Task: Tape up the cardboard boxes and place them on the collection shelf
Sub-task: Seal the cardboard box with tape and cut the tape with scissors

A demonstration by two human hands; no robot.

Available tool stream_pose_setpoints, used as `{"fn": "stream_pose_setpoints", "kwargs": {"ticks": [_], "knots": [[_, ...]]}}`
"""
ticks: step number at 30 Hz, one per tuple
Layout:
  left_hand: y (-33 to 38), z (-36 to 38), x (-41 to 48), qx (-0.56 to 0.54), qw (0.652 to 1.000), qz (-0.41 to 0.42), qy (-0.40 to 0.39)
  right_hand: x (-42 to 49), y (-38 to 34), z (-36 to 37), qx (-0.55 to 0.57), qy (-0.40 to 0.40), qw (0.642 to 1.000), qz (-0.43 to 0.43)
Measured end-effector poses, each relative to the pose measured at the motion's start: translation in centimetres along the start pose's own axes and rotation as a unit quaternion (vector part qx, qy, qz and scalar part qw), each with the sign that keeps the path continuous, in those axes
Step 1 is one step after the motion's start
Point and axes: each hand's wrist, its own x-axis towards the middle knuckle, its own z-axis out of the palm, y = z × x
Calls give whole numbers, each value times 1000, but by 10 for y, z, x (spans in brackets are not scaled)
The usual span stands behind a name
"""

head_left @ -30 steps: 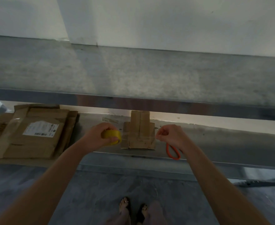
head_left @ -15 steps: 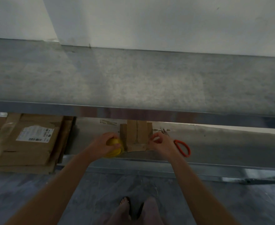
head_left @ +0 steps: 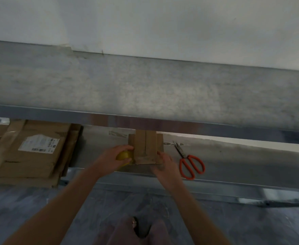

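head view | centre frame: small cardboard box [head_left: 146, 147] sat on the lower shelf [head_left: 233, 156], partly under the upper shelf's edge | your left hand [head_left: 113, 155] gripped the yellow tape roll [head_left: 125, 155] against its left side | your right hand [head_left: 163, 162] touched its right corner; blurred, so I cannot tell its grasp | orange-handled scissors [head_left: 191, 163] lay just right

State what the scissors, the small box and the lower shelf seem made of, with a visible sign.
Scissors: dark metal blades, glossy orange handles, probably plastic-coated. Small box: matte brown cardboard, creased flaps. Lower shelf: metal, apparently steel, dull grey sheen.
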Motion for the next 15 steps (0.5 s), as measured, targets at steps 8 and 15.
{"fn": "stream_pose_setpoints", "kwargs": {"ticks": [8, 15], "knots": [[-3, 7, -14, 31, 999, -11, 9, 18, -24, 16, -14, 57, 997, -42], [-17, -9, -26, 25, 996, -5, 85, 20, -18, 23, -39, 114, 992, -44]]}}
